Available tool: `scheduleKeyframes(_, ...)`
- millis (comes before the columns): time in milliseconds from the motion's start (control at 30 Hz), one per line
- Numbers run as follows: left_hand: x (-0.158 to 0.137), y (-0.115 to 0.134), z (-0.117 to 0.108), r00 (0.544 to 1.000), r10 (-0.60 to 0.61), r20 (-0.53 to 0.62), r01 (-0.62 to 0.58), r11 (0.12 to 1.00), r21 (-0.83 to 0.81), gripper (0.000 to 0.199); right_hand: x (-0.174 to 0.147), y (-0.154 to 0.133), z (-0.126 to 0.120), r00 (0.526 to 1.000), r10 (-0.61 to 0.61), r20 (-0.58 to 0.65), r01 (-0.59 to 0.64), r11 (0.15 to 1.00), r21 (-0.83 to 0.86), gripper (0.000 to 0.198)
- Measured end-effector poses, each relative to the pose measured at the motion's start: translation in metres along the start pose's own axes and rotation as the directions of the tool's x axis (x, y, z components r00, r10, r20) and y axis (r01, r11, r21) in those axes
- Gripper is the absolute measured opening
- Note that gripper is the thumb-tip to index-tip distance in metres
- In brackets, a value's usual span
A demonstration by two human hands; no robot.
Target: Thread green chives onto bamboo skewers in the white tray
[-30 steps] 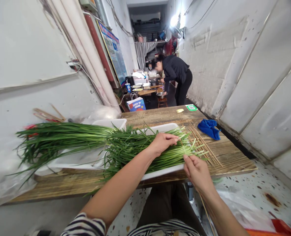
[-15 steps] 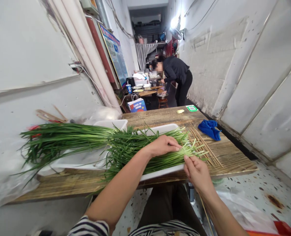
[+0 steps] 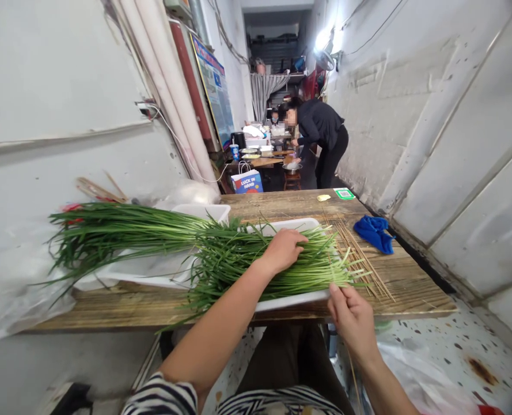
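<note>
Green garlic chives [image 3: 238, 259] lie in a white tray, their pale ends to the right over its edge. My left hand [image 3: 284, 249] rests on top of them, thumb and forefinger apart, its other fingers partly hidden. At the tray's near right corner my right hand [image 3: 351, 311] is closed in a pinch beside the pale ends. A thin bamboo skewer [image 3: 353, 372] runs down from below this hand; the pinched part is hidden. More bamboo skewers [image 3: 363, 259] lie on the wooden table just right of the chives.
Another bunch of chives [image 3: 126, 227] lies across a second white tray [image 3: 152, 276] on the left. A blue cloth [image 3: 373, 233], a green QR card [image 3: 344, 193] and a small yellowish piece [image 3: 323, 197] are on the table [image 3: 411, 288]. Beyond, a person [image 3: 320, 132] bends over a metal bowl.
My left hand has moved back leftward from the pale ends, and its pinch has opened. My right hand stays low by the tray corner, slightly lower. The whole view has shifted a little.
</note>
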State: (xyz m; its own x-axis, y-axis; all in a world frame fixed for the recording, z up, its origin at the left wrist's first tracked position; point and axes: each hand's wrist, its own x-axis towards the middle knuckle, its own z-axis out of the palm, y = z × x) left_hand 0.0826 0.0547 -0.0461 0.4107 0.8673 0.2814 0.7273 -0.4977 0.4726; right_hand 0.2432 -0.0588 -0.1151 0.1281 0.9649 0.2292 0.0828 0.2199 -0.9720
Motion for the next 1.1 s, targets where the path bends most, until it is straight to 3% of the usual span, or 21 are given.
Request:
scheduleKeyframes(133,0.0,0.001,-0.004,0.994,0.076,0.079,-0.074,0.997,-0.028,0.013,0.0,0.001,-0.001,0.999,0.032,0.015,-0.032,0.999,0.023,0.042)
scheduleKeyframes(300,-0.001,0.0,0.001,0.973,0.089,0.214,-0.108,0.991,0.079,0.013,0.0,-0.004,0.0,1.0,0.028,0.004,-0.028,1.0,0.002,0.044)
scheduleKeyframes(600,0.0,-0.016,-0.016,0.994,-0.084,0.067,0.083,0.996,0.021,0.016,0.0,-0.005,-0.002,0.999,0.04,0.019,-0.04,0.999,0.007,0.042)
scheduleKeyframes(767,0.0,-0.012,-0.012,0.988,-0.089,-0.124,0.099,0.992,0.079,0.024,0.003,-0.003,-0.001,0.999,0.025,0.028,-0.025,1.0,0.017,0.042)
scheduleKeyframes(933,-0.002,0.003,-0.002,0.998,0.038,0.057,-0.045,0.99,0.13,0.037,0.003,-0.002,0.0,0.999,0.037,0.039,-0.039,0.999,0.036,0.042)
scheduleKeyframes(1033,-0.003,0.002,0.003,0.987,0.088,0.133,-0.104,0.988,0.113,0.024,0.002,-0.002,-0.001,0.998,0.048,0.039,-0.049,0.998,0.044,0.042)
scheduleKeyframes(1100,-0.002,-0.001,0.004,0.987,0.078,0.141,-0.083,0.996,0.027,0.017,0.002,-0.002,-0.002,0.998,0.047,0.035,-0.049,0.998,0.041,0.042)
